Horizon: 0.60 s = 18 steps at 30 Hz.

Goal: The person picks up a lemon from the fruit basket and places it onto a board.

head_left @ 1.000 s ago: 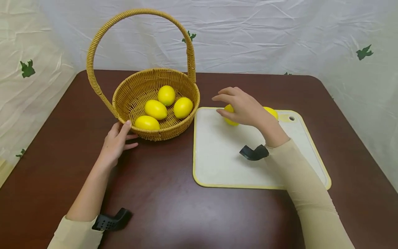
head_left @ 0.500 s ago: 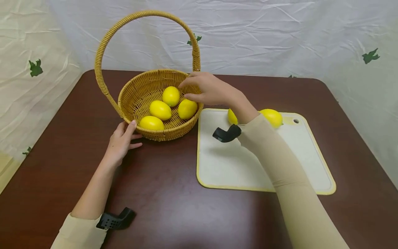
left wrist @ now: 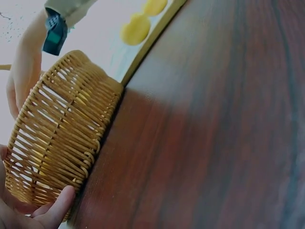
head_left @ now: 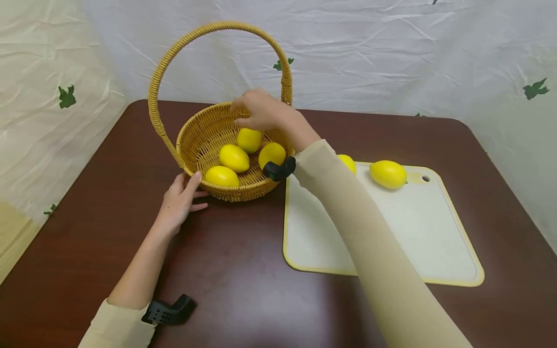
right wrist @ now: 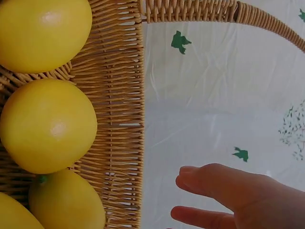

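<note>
Several yellow lemons [head_left: 234, 158] lie in a round wicker basket [head_left: 237, 194] with a tall arched handle. At the basket's near left side, my left hand [head_left: 180, 200] holds it, thumb at the rim and fingers against the outer wall; the left wrist view shows fingertips [left wrist: 62, 202] low on the weave. Over the basket's back right part hovers my right hand [head_left: 261, 110], fingers loosely bent with nothing between them. In the right wrist view that hand [right wrist: 238, 195] is apart from the lemons [right wrist: 47, 125]. Two more lemons [head_left: 388, 174] are on a white cutting board [head_left: 428, 232], one partly hidden by my right sleeve.
The cutting board has a yellow edge and lies right of the basket on a dark brown table [head_left: 243, 280]. White cloth [head_left: 370, 58] with green bird shapes hangs behind. The basket's handle [head_left: 226, 26] arches close to my right hand.
My right hand has moved left from above the lemon on the board to over the basket. My left hand stays at the rim. The view has shifted slightly.
</note>
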Tool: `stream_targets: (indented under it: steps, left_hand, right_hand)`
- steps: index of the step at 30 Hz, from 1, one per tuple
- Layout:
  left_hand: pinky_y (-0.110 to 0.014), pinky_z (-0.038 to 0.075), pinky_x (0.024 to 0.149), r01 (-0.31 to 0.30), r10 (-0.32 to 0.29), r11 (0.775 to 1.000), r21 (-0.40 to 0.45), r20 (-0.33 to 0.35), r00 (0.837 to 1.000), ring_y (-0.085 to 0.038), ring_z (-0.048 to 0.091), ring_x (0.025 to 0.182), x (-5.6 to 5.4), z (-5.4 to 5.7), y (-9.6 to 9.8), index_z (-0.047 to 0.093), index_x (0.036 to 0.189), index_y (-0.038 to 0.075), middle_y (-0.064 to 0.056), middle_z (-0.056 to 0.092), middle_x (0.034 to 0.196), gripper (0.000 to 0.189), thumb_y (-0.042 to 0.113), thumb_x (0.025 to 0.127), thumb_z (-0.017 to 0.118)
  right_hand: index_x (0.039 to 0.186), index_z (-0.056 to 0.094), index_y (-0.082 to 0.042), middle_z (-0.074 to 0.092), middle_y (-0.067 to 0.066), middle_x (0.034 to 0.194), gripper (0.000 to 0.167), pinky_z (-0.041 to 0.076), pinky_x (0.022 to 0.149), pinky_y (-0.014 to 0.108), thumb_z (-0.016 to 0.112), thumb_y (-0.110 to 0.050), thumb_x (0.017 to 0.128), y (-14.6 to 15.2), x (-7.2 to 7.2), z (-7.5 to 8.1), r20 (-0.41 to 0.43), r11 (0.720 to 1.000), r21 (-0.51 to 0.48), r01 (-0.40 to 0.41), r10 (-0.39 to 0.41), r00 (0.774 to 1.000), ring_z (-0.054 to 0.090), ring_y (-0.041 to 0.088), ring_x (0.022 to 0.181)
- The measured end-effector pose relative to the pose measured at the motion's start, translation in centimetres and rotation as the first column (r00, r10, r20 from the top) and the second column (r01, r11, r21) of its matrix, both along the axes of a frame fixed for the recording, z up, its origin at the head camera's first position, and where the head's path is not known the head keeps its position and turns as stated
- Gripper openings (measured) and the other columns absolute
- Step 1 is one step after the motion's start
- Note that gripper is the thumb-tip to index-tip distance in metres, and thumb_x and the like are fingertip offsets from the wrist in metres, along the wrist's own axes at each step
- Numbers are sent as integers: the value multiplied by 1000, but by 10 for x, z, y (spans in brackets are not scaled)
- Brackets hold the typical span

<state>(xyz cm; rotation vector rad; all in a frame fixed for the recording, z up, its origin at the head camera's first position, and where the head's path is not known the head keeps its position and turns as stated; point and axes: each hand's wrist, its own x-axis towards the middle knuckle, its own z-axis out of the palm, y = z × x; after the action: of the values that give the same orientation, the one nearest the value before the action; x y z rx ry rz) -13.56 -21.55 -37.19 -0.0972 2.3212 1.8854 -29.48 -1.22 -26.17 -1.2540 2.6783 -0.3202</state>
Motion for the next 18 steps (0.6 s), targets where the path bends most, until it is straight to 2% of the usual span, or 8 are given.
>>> stream_targets:
  steps: [6,11,18]
  left_hand:
    - [-37,54,76,-6,6,1000,2,0,1000,-39,50,111,0,1,0,13,144,-1,-24,37,134,74,47,95,40]
    - [-36,55,73,-17,17,1000,2,-9,1000,-39,51,110,0,1,0,15,143,-1,-24,38,134,71,45,96,40]
    - [-37,55,75,-12,12,1000,-5,-10,1000,-38,51,110,0,0,-1,14,144,-1,-25,39,132,77,51,93,41]
  right_hand:
    - [121,59,-6,56,9,122,32,37,98,35,53,-22,93,-3,-13,-18,23,1000,-11,27,-27,999,45,25,116]
    - [123,58,-8,54,7,126,33,39,97,33,52,-21,94,-4,-21,-33,101,995,-44,89,-84,991,45,23,118]
    - [128,53,-9,49,6,131,38,38,99,34,52,-24,94,-8,-25,-43,180,991,37,128,-133,975,42,22,121]
